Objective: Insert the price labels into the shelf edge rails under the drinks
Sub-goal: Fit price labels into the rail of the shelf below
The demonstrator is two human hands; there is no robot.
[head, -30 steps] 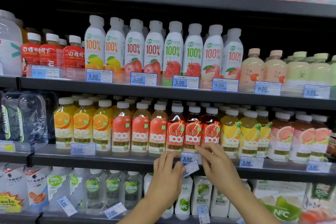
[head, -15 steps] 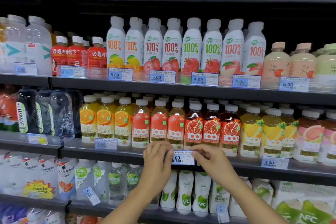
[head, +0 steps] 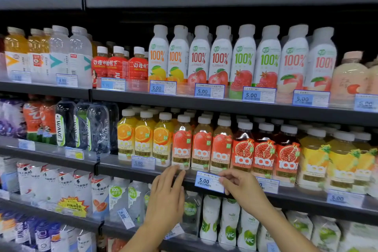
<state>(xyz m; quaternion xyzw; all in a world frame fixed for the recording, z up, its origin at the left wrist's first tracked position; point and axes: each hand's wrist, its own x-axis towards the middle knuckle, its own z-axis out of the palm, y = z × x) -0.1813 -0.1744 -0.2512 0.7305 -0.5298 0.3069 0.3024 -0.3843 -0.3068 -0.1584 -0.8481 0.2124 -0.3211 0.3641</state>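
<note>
The label [head: 208,181], light and probably bendy so best held by its ends, sits against the rail [head: 114,169], its right end pinched in the right grip [head: 243,188], the left grip [head: 165,196] flat-fingered beside it.

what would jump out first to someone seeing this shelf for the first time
The two hands at the middle shelf draw the eye: the right hand pinches a blue-and-white 5.00 price label at the shelf edge under the apple juice bottles, while the left hand reaches up beside it with straight fingers. Above them, the row of tall white 100% bottles stands out on the next shelf up.
</note>
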